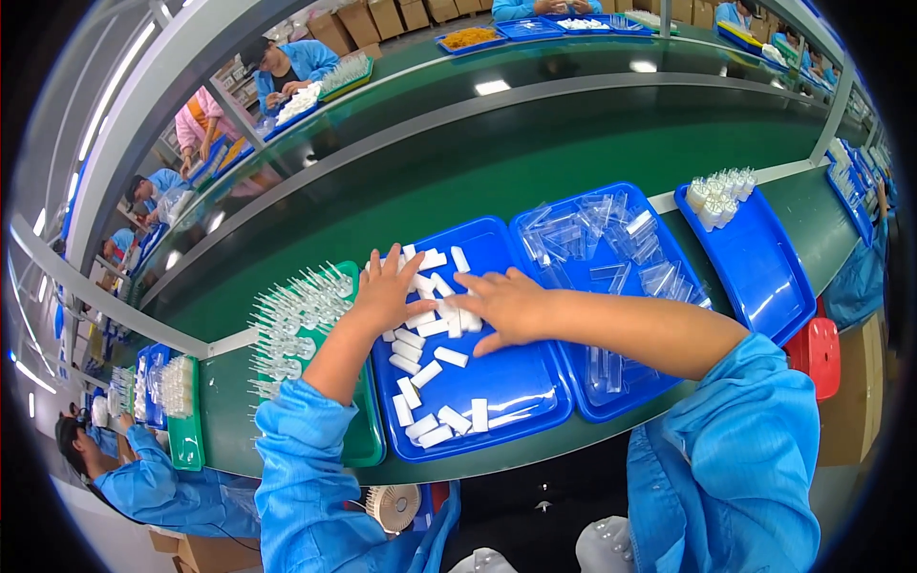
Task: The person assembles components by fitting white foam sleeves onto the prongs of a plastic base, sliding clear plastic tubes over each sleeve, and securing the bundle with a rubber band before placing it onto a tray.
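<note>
Both my hands rest over a blue tray [521,392] strewn with small white rectangular blocks [451,358]. My left hand [384,296] lies with fingers spread on the blocks at the tray's left side. From the right, my right hand [506,306] reaches in, its fingers stretched out across the same heap. Several blocks sit under and between the fingers, touching them; neither hand grips one. More blocks lie loose toward the tray's near left corner.
Left is a green tray [368,420] of clear pieces with thin spikes [296,315]. Another blue tray [597,406] holds clear plastic pieces [573,229]. Farther right, a blue tray [764,277] carries white-and-clear cylinders [718,196]. Beyond runs a green conveyor belt [420,181]; co-workers sit across it.
</note>
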A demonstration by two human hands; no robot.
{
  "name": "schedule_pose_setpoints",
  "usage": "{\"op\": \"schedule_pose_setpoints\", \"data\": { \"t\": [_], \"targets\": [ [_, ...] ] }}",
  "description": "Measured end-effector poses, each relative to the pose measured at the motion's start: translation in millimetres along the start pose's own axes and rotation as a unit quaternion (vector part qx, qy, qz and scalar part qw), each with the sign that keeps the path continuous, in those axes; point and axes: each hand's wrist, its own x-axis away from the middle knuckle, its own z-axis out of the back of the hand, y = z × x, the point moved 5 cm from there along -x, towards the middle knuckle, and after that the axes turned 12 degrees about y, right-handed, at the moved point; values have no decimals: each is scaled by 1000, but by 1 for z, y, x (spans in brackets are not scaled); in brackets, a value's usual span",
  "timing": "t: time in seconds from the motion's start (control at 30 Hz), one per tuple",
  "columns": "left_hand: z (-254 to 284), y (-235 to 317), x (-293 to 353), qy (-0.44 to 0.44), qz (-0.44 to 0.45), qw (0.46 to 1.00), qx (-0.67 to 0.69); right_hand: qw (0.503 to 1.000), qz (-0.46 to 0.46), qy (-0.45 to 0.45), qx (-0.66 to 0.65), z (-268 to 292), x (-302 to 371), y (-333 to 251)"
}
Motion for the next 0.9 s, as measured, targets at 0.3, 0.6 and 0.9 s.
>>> {"op": "schedule_pose_setpoints", "data": {
  "t": [0.3, 0.6, 0.9],
  "targets": [
    [-2, 60, 26, -123, -124, 981, 85, 1000, -17, -3, -26, 33, 80, 10],
    [-41, 20, -25, -55, -67, 988, 130, 981, 121, 145, -41, 92, 68, -17],
    [-11, 67, 36, -174, -180, 952, 177, 842, 281, 419, 189, 269, 91, -77]
  ]
}}
